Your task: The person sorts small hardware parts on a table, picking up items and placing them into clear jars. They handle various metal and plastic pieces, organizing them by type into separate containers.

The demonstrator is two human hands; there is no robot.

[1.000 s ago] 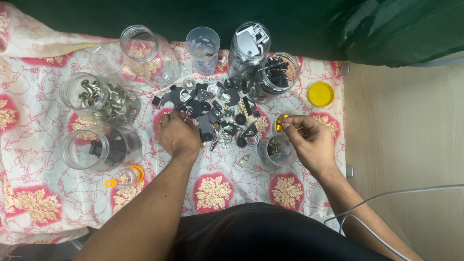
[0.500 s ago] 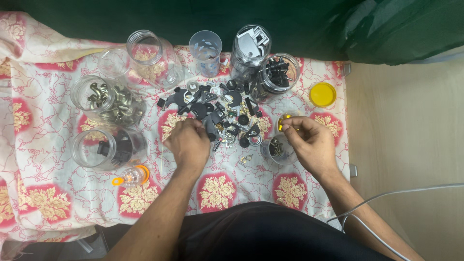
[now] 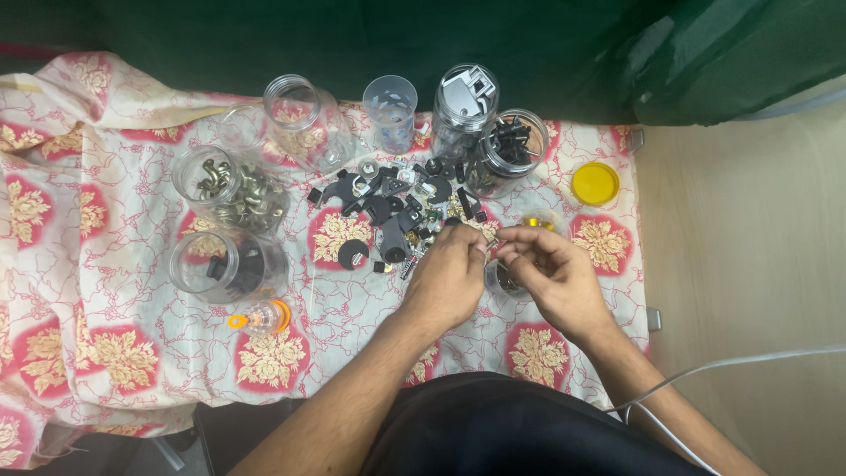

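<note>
Floral cloth (image 3: 132, 353) carries 6 clear jars (image 3: 229, 264) and a black parts pile (image 3: 397, 207). Left hand (image 3: 445, 278) and right hand (image 3: 551, 273) meet just below the pile, fingertips pinching 1 small part (image 3: 493, 244) between them. Judged: sorting in hand; next needs the matching jar.

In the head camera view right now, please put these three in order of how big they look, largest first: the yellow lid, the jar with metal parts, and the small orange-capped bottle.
1. Jar with metal parts, clearly the largest.
2 and 3. Yellow lid and small orange-capped bottle: they look about alike in size, so I would not rank one above the other.
</note>
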